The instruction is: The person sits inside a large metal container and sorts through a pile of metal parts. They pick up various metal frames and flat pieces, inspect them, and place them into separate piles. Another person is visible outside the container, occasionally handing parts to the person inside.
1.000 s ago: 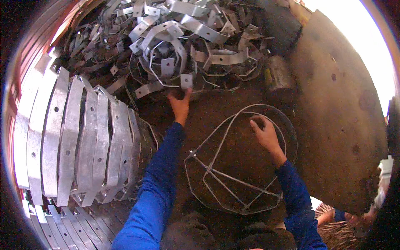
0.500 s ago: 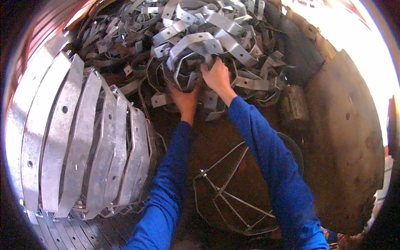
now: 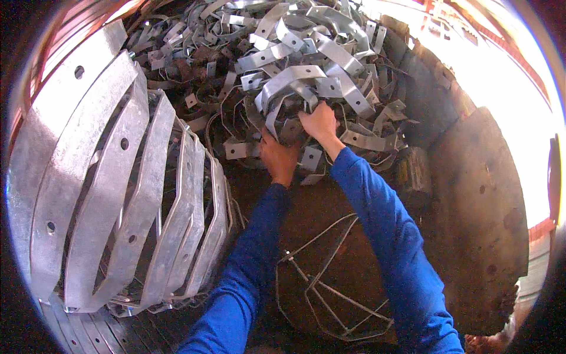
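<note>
Both my hands reach into the near side of a heap of bent metal brackets (image 3: 268, 57). My right hand (image 3: 320, 125) is closed, its fingers curled round a bent metal bracket (image 3: 295, 73) at the front of the heap. Lower and to the left, my left hand (image 3: 279, 157) closes on a hanging end of the bent brackets. It is in shade, and its fingertips are partly hidden by the metal. Loose bracket ends with bolt holes surround both hands.
Large bolted strap bands (image 3: 118, 171) stand stacked at the left above flat slats (image 3: 100, 330). A thin wire-like metal frame (image 3: 318, 283) lies between my forearms. A curved brown plate (image 3: 471, 236) rises at the right, beside a short cylinder (image 3: 414, 169).
The whole view has shifted, the heap now lower and further right. My left hand has drawn closer to my right hand, its fingers now against a bracket end.
</note>
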A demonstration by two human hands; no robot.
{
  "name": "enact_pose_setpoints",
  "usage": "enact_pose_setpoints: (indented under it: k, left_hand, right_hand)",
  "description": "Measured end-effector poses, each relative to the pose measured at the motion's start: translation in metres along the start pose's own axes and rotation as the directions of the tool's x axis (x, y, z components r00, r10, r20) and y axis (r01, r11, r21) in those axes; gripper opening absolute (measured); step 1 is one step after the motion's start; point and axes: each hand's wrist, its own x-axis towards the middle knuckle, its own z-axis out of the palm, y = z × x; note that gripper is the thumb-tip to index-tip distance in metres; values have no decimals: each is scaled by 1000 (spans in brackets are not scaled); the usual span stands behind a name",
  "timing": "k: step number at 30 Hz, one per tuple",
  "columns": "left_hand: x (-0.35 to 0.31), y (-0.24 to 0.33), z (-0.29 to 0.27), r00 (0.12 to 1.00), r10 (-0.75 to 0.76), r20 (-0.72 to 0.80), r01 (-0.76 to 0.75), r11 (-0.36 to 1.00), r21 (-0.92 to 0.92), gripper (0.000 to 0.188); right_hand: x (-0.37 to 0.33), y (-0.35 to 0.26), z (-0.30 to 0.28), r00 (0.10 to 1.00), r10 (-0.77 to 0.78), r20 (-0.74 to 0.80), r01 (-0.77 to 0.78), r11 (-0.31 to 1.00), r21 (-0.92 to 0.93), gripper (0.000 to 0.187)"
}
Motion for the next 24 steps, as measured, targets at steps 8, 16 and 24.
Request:
enact_pose_setpoints:
  k: [8,16,24]
  left_hand:
    - [-3,4,-6,998,34,46,-30,995,-92,93]
    - [-5,19,-25,996,-5,94,31,959,-281,88]
    - [16,7,-26,925,-174,337,352,726,-591,65]
  right_hand:
    - [-10,11,-12,998,-50,-44,55,991,123,74]
    - [-27,-4,-27,1000,-28,8,27,985,169,84]
    - [-7,18,-8,994,-100,47,93,986,138,87]
